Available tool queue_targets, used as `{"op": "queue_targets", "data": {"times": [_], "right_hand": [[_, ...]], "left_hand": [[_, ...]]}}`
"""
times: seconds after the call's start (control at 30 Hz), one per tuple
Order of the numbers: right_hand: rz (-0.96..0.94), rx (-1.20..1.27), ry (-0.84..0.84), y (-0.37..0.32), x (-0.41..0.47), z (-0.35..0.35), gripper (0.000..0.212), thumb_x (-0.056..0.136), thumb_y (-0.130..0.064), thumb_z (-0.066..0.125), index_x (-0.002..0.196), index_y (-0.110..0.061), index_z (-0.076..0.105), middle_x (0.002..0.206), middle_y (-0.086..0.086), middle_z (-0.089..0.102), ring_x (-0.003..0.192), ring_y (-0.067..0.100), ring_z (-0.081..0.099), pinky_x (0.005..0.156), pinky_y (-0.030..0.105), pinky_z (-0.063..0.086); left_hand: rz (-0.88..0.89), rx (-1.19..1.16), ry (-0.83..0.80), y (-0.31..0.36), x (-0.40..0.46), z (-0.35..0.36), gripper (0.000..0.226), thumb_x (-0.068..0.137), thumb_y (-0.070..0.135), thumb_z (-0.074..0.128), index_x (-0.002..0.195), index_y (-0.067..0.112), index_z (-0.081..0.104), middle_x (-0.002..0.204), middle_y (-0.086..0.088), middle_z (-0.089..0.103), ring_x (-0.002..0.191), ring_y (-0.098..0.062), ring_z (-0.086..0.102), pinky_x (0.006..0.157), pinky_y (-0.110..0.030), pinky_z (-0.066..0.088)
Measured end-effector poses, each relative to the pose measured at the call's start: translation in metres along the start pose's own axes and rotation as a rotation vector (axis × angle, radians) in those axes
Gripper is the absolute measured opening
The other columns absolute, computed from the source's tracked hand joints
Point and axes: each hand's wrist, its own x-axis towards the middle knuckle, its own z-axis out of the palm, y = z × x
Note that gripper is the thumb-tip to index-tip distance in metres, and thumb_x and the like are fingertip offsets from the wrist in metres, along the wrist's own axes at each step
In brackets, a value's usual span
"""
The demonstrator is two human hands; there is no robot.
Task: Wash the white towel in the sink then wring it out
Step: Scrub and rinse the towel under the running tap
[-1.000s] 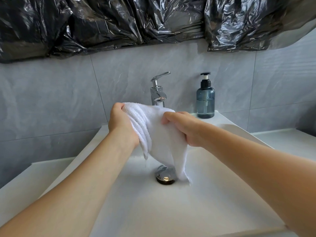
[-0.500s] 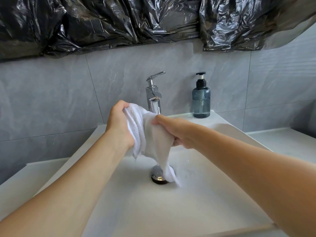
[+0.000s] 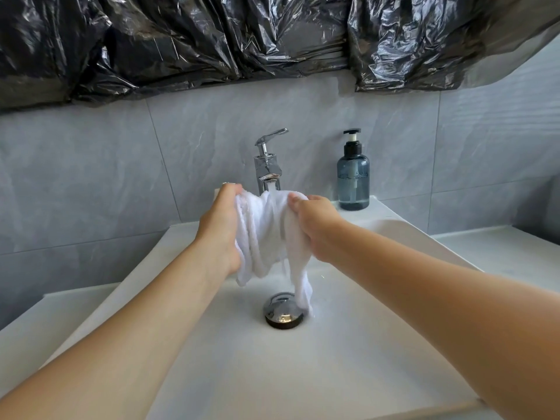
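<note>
Both grips, left hand and right hand, clench the bunched white terry towel over the white ceramic sink; hard twisting could spray water past its front edge.

We hold the white towel under the tap, over the sink.

L hand & R hand each grip a bunched side; a tail hangs just above the drain plug. Soap bottle stands on the rim, R of tap.
</note>
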Motion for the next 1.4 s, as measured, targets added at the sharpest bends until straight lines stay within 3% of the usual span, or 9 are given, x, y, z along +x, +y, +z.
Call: {"op": "queue_targets", "data": {"times": [0.27, 0.4, 0.43, 0.57, 0.7, 0.83, 1.07, 1.2, 1.4], "right_hand": [[0.081, 0.134, 0.128, -0.006, -0.006, -0.007, 0.042, 0.101, -0.04, 0.047, 0.129, -0.01, 0.056, 0.113, 0.01, 0.064, 0.105, 0.031, 0.06, 0.1, 0.044, 0.047], [0.07, 0.164, 0.068, -0.017, -0.008, -0.01, 0.021, 0.102, -0.019, 0.04, 0.106, -0.008, 0.057, 0.101, 0.016, 0.056, 0.094, 0.029, 0.056, 0.091, 0.038, 0.05], [0.121, 0.173, 0.071, -0.019, -0.005, -0.01, 0.016, 0.094, -0.024, 0.049, 0.098, -0.01, 0.056, 0.096, 0.011, 0.057, 0.089, 0.027, 0.057, 0.087, 0.034, 0.049], [0.219, 0.12, 0.059, -0.007, 0.01, -0.016, 0.078, 0.032, -0.029, 0.062, 0.109, -0.015, 0.056, 0.109, 0.004, 0.063, 0.091, 0.031, 0.061, 0.083, 0.042, 0.046], [0.208, 0.091, 0.047, -0.01, -0.005, -0.007, 0.033, 0.048, -0.007, 0.045, 0.081, -0.01, 0.047, 0.089, 0.01, 0.049, 0.078, 0.027, 0.051, 0.074, 0.037, 0.044], [0.138, 0.01, 0.031, -0.007, -0.006, -0.002, 0.008, 0.072, 0.0, 0.047, 0.071, -0.008, 0.047, 0.075, 0.012, 0.047, 0.068, 0.025, 0.048, 0.065, 0.031, 0.042], [0.061, -0.029, 0.017, -0.006, -0.002, -0.011, 0.011, 0.086, -0.013, 0.058, 0.077, -0.011, 0.053, 0.068, 0.009, 0.046, 0.059, 0.021, 0.042, 0.053, 0.022, 0.036], [0.015, 0.036, 0.034, -0.01, 0.001, -0.011, 0.018, 0.085, -0.019, 0.066, 0.098, -0.008, 0.064, 0.086, 0.014, 0.063, 0.074, 0.028, 0.06, 0.07, 0.037, 0.052], [0.082, 0.008, 0.043, -0.012, 0.001, -0.014, 0.013, 0.082, -0.024, 0.064, 0.081, -0.011, 0.061, 0.08, 0.011, 0.06, 0.072, 0.026, 0.057, 0.069, 0.033, 0.045]], "left_hand": [[0.093, 0.017, -0.187, -0.01, -0.006, 0.008, 0.026, 0.07, 0.014, 0.057, 0.095, 0.018, 0.053, 0.088, -0.009, 0.054, 0.07, -0.025, 0.056, 0.062, -0.03, 0.05], [0.082, 0.101, -0.144, -0.017, -0.01, 0.014, 0.043, 0.066, 0.017, 0.061, 0.109, 0.011, 0.058, 0.086, -0.009, 0.061, 0.071, -0.025, 0.06, 0.062, -0.028, 0.047], [0.087, 0.117, -0.114, -0.019, -0.011, 0.015, 0.049, 0.068, 0.021, 0.065, 0.115, 0.012, 0.059, 0.087, -0.008, 0.064, 0.073, -0.025, 0.061, 0.063, -0.029, 0.046], [0.142, 0.181, -0.044, -0.025, -0.011, 0.018, 0.036, 0.086, 0.027, 0.066, 0.12, 0.015, 0.06, 0.084, -0.003, 0.07, 0.068, -0.018, 0.064, 0.055, -0.025, 0.047], [0.15, 0.219, -0.064, -0.026, -0.014, 0.017, 0.031, 0.087, 0.032, 0.065, 0.114, 0.017, 0.063, 0.085, -0.002, 0.072, 0.062, -0.014, 0.067, 0.042, -0.018, 0.045], [0.139, 0.264, -0.081, -0.024, -0.014, 0.015, 0.031, 0.086, 0.03, 0.063, 0.113, 0.015, 0.062, 0.085, -0.003, 0.07, 0.066, -0.015, 0.064, 0.054, -0.022, 0.043], [0.111, 0.211, -0.153, -0.02, -0.016, 0.013, 0.041, 0.061, 0.028, 0.056, 0.101, 0.019, 0.063, 0.089, -0.008, 0.067, 0.079, -0.026, 0.062, 0.072, -0.032, 0.044], [0.08, 0.245, -0.194, -0.023, -0.015, 0.014, 0.046, 0.081, 0.036, 0.053, 0.119, 0.012, 0.062, 0.099, -0.009, 0.072, 0.085, -0.027, 0.067, 0.072, -0.033, 0.049], [0.116, 0.327, -0.177, -0.023, -0.016, 0.017, 0.036, 0.086, 0.041, 0.052, 0.109, 0.016, 0.065, 0.099, -0.009, 0.072, 0.083, -0.023, 0.066, 0.062, -0.026, 0.046]]}}
